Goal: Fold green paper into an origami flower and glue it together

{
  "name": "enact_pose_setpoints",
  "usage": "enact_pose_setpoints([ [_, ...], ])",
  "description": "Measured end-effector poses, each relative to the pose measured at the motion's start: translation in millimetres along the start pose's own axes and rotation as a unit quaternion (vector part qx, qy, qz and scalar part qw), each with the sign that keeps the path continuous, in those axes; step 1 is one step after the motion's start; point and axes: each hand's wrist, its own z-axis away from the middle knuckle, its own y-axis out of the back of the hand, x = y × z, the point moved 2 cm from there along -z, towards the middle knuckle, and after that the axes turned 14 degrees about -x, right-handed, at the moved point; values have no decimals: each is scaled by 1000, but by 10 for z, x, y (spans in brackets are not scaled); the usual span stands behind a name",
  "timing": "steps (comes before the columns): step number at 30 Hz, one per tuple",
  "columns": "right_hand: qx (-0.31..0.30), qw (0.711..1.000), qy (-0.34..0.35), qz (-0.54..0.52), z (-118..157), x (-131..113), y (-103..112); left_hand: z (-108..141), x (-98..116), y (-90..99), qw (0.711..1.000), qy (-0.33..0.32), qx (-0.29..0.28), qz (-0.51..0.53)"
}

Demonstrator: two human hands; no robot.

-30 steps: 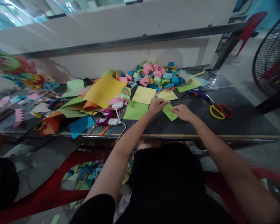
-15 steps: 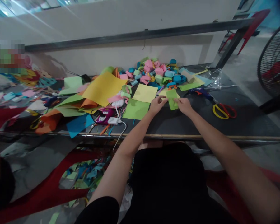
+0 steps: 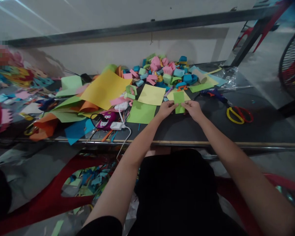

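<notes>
A small strip of green paper (image 3: 179, 97) is held upright over the dark table in front of me. My left hand (image 3: 166, 108) pinches its left edge, and my right hand (image 3: 193, 109) pinches the right edge, with the fingertips of both close together. Behind the strip a pale yellow sheet (image 3: 170, 95) partly shows. To the left of my hands lie another pale yellow sheet (image 3: 151, 94) and a green sheet (image 3: 142, 112). Folded paper pieces (image 3: 167, 70) in pink, blue and green are heaped beyond my hands.
Right of my hands lie scissors with red and yellow handles (image 3: 239, 115) and a dark blue tool (image 3: 215, 95). A purple power strip (image 3: 107, 120) with a white cord sits at left, near large coloured sheets (image 3: 105, 88). A fan (image 3: 293, 62) stands at far right.
The green strip has turned from slanted to straight. My right hand has shifted its hold, and my left hand has come to its left edge. The view has moved slightly.
</notes>
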Motion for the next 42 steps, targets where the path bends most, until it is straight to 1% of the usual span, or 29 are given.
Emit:
enact_pose_setpoints([
  [4,-7,1000,-9,-12,-8,15,2,-6,-11,3,1000,16,0,18],
  [8,-19,999,-9,37,-7,28,6,-25,-39,8,998,51,-36,28],
  [11,-13,999,-12,51,-29,40,6,-43,-65,22,997,67,-19,16],
  [14,8,999,-8,35,-59,48,21,-47,-59,23,998,48,-16,28],
  [17,7,1000,2,21,-73,58,37,-30,-22,22,998,23,-26,50],
  [22,1,1000,23,12,-69,81,58,8,4,33,996,21,-50,66],
  [26,11,1000,15,0,-55,83,80,20,-25,42,992,19,-53,109],
  [29,5,1000,4,9,-33,65,74,7,-57,39,994,17,-25,106],
  [33,5,1000,17,22,-12,26,39,-27,-105,52,996,2,54,75],
  [36,-25,999,6,32,-2,-4,1,-46,-128,86,992,-9,104,66],
  [39,-66,997,4,42,15,-48,-30,-55,-129,106,991,-11,111,73],
  [42,-83,994,5,64,26,-77,-35,-57,-116,105,991,-7,108,75],
])
